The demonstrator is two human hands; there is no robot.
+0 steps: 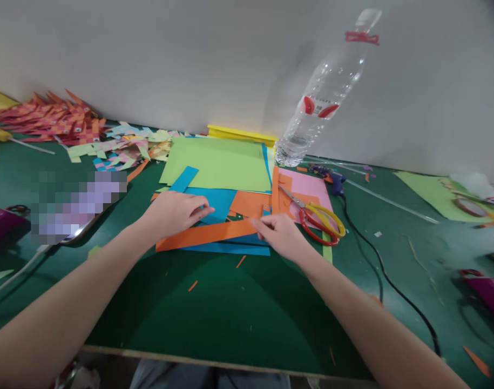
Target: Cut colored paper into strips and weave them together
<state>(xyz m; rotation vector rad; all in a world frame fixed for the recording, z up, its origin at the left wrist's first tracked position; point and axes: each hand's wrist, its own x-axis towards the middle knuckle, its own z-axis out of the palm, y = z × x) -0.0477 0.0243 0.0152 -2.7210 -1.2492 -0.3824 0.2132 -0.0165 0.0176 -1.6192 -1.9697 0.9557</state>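
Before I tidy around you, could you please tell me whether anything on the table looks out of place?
Loose orange slivers lie on the green table, closer to the person than the orange strip in the right hand, like stray offcuts. The bottle appears tilted, though the lens may cause that.

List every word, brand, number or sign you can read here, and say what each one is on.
No text can be read for certain.
Clear plastic bottle: its white label with red shapes carries small dark characters, too small and blurred to read.
Phone: its screen is pixelated, so nothing on it is legible.
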